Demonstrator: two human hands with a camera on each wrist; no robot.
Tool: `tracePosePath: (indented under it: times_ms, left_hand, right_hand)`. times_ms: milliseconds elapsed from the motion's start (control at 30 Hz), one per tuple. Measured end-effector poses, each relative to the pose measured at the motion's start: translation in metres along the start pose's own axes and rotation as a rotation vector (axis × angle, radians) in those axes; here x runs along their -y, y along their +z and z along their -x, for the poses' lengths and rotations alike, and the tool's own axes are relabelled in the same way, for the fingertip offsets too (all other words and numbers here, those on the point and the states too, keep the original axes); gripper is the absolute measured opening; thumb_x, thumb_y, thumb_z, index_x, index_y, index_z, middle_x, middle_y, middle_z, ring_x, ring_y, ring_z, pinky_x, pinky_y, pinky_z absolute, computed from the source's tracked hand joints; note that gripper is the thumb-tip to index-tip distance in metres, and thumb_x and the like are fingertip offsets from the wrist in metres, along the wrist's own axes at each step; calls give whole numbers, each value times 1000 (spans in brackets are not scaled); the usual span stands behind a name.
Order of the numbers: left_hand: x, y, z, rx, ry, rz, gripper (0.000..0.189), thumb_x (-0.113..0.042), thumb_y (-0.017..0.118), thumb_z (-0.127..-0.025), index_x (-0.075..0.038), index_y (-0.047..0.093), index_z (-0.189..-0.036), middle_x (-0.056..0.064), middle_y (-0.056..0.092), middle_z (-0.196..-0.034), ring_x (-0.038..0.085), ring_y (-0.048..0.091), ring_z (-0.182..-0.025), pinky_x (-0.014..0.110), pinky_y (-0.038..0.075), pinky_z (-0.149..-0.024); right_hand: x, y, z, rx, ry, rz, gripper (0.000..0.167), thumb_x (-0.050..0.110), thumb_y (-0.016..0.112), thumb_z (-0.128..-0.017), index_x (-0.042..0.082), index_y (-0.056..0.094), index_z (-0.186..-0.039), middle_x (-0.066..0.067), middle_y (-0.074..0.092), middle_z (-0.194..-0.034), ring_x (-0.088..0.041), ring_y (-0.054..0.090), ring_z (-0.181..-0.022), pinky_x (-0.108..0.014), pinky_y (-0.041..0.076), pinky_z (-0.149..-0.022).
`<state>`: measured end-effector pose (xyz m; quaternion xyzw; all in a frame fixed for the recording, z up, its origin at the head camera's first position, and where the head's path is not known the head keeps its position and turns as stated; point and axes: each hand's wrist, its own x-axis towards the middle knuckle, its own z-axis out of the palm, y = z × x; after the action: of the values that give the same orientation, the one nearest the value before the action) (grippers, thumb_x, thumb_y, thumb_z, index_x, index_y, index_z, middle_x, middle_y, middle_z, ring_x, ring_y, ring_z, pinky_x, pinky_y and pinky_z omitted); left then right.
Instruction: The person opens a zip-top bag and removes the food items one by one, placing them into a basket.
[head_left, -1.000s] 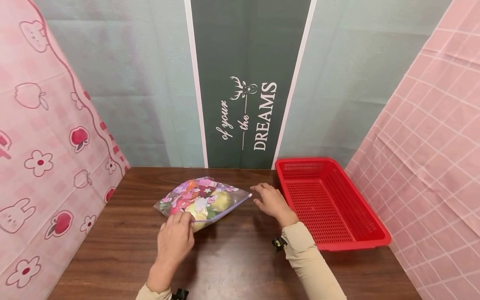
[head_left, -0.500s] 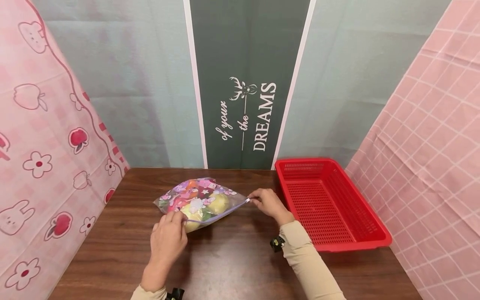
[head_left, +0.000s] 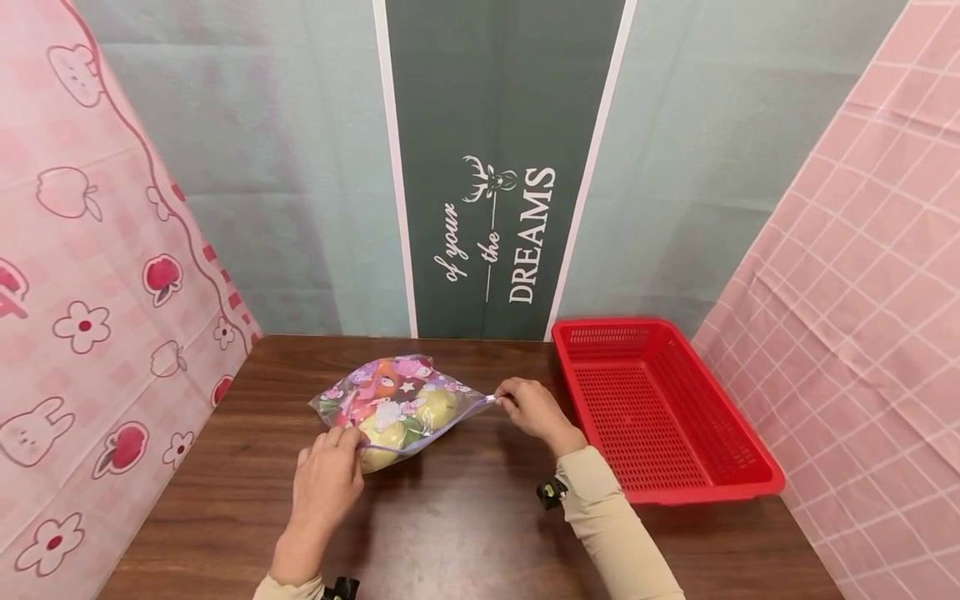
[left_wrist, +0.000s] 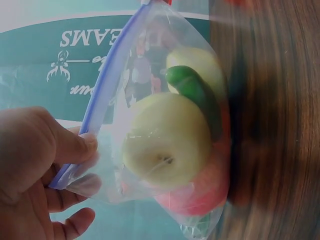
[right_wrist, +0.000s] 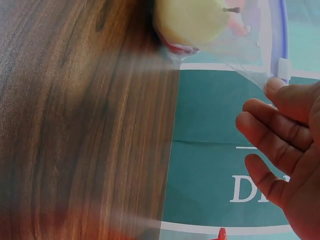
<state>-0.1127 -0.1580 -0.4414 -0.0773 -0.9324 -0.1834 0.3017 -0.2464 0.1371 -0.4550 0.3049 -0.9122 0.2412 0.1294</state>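
A clear zip bag [head_left: 408,387] with pink cartoon prints lies on the table, full of fruit and vegetable shapes. Inside it are pale yellow-green round fruits [left_wrist: 167,145], a slim green pepper-like piece [left_wrist: 192,92] and something red [left_wrist: 200,192]. My left hand [head_left: 326,479] pinches one end of the purple zip strip [left_wrist: 102,95] between thumb and fingers. At the strip's other end, my right hand [head_left: 534,410] pinches the bag's corner beside the white slider [right_wrist: 284,69]. The strip stretches between both hands, bowing slightly toward me.
To the right of my right hand stands a red perforated plastic basket [head_left: 750,433] on the brown wooden table [head_left: 465,533]. A green printed cloth [head_left: 502,100] hangs behind the table, with pink cloths at both sides.
My right hand has closed from loosely spread fingers into a pinch on the bag's right corner. My left hand has shifted left and slightly down with its end of the strip.
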Motion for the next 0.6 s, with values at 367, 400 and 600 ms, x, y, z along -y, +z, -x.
tracePosePath:
  times_ms: [367, 400, 600]
  left_hand:
    - [-2, -6, 2, 174, 35, -3, 23, -1, 69, -67, -11, 59, -85, 1, 58, -75, 25, 53, -71, 43, 36, -60]
    - [-4, -7, 1, 191, 50, 8, 25, -2, 69, -66, -11, 60, -87, 0, 59, -75, 24, 53, -72, 43, 36, -61]
    - [-10, -9, -2, 216, 98, 58, 33, -10, 73, -64, -11, 59, -94, 0, 58, -76, 21, 53, -73, 38, 36, -60]
  right_hand:
    - [-2, 1, 4, -14, -46, -26, 6, 7, 74, -78, 10, 68, -79, 3, 63, -76, -11, 58, -67, -28, 48, -65]
    - [-2, 1, 5, -14, -52, -25, 6, 6, 73, -78, 10, 68, -78, 3, 64, -76, -11, 58, -67, -28, 48, -65]
    - [4, 2, 6, -7, -62, -11, 4, 9, 71, -80, 10, 68, -79, 3, 65, -77, -11, 60, -69, -30, 48, -65]
